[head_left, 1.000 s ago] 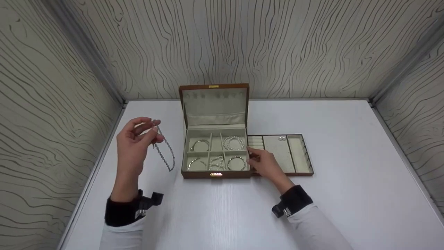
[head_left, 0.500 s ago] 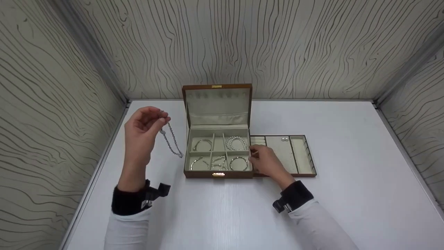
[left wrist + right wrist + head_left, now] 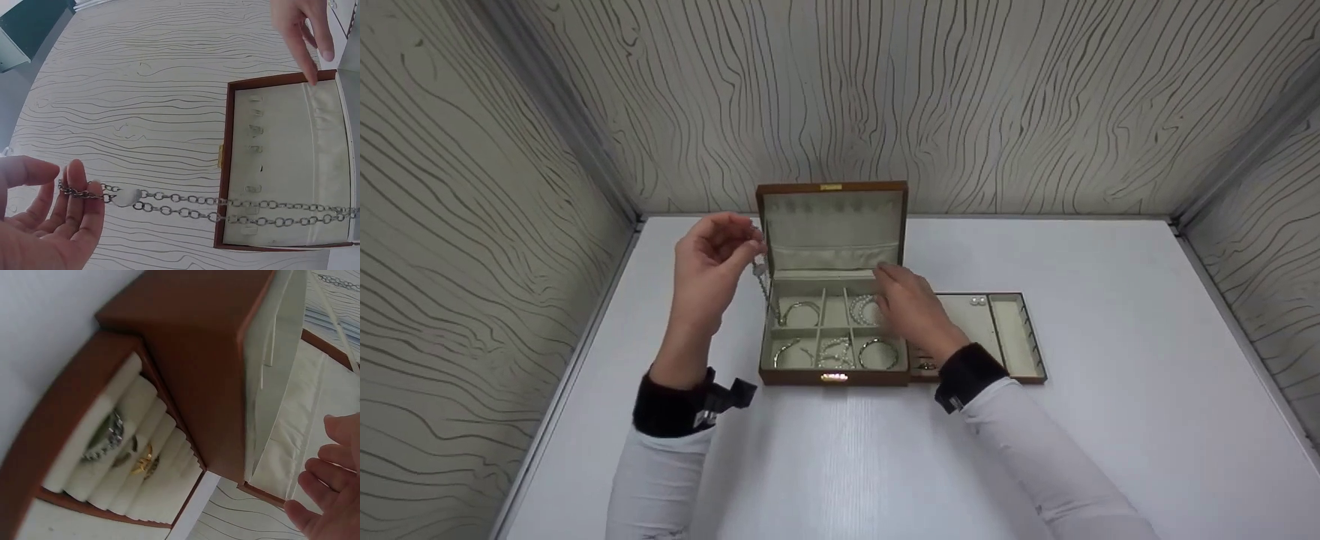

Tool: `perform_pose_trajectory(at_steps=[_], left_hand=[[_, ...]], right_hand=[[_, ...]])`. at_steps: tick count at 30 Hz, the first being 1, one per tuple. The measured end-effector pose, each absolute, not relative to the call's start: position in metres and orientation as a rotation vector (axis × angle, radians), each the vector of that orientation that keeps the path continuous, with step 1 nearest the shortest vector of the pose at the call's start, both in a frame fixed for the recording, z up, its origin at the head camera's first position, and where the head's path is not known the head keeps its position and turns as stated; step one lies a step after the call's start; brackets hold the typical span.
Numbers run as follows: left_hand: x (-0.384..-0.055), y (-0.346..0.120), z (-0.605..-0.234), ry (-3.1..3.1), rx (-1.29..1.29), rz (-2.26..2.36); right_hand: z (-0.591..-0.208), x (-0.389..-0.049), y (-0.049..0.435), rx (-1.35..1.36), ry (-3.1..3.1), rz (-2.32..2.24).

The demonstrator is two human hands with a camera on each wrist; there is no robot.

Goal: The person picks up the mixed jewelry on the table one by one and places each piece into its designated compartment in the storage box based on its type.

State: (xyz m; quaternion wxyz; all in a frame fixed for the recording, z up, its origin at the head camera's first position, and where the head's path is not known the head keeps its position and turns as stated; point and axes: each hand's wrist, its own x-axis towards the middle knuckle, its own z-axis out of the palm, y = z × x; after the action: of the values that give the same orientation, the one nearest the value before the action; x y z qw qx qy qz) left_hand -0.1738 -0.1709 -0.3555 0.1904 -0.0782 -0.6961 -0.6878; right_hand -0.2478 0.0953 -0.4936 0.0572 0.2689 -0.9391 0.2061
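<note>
My left hand (image 3: 709, 274) pinches a silver chain necklace (image 3: 175, 197) by one end, beside the left edge of the raised lid (image 3: 836, 225). The chain hangs from the fingertips in a loop, and a pale oval pendant (image 3: 127, 197) sits close to them. Small clear hooks (image 3: 255, 149) line the inside of the lid. With fingers extended and nothing in them, my right hand (image 3: 911, 311) hovers over the right side of the brown jewelry box (image 3: 795, 379). It hides part of a pearl bracelet (image 3: 859, 310) in the back right compartment.
Other compartments hold a bangle (image 3: 877, 354) and more bracelets. A drawer (image 3: 1006, 330) juts out on the right, with pearl earrings (image 3: 977, 301) and rings (image 3: 107, 439) in padded rolls. Patterned walls (image 3: 855, 97) stand behind and beside the white table (image 3: 840, 457).
My left hand has carried the necklace right and away from me, to the lid's left edge. My right hand has left the box's right side and moved toward the lid.
</note>
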Motion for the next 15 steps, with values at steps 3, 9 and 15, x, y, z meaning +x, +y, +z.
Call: perform_pose_trajectory(at_steps=[3, 9, 15], left_hand=[[-0.182, -0.164, -0.357, -2.007, -0.219, -1.919], [-0.198, -0.153, -0.362, -2.059, -0.255, -1.970], [-0.210, -0.146, -0.364, -2.109, -0.267, -1.969]], right_hand=[[-0.492, -0.258, 0.091, 0.854, -2.848, 0.452], [-0.492, -0.275, 0.084, 0.794, -2.911, 0.171], [-0.497, -0.276, 0.081, 0.758, -2.897, -0.019]])
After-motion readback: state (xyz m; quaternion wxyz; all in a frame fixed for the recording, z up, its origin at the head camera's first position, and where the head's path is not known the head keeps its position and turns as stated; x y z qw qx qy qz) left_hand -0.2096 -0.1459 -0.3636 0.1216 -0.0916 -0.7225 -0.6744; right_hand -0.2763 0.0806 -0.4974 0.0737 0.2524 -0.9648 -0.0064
